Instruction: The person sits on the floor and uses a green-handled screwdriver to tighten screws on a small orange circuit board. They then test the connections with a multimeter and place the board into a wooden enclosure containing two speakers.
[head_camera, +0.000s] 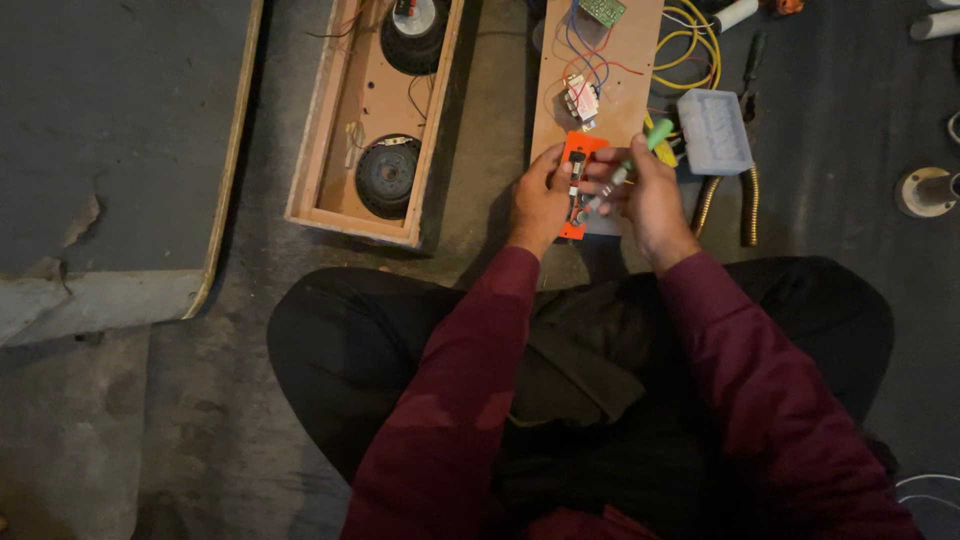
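Observation:
I sit cross-legged on the floor in maroon sleeves. My left hand (540, 200) grips an orange rectangular plate (577, 150) with a dark part in its middle, held upright in front of me. My right hand (648, 195) holds a screwdriver with a green handle (657, 136); its metal shaft slants down-left and its tip meets the dark part on the plate. Both hands hover just above the near end of a wooden board (625, 80).
The wooden board carries a small circuit board (602, 10), a switch part (581, 100) and coloured wires. A wooden speaker box (375, 110) with two round speakers lies to the left. Yellow wire coil (700, 45), a clear plastic box (713, 132) and pliers (730, 200) lie at right.

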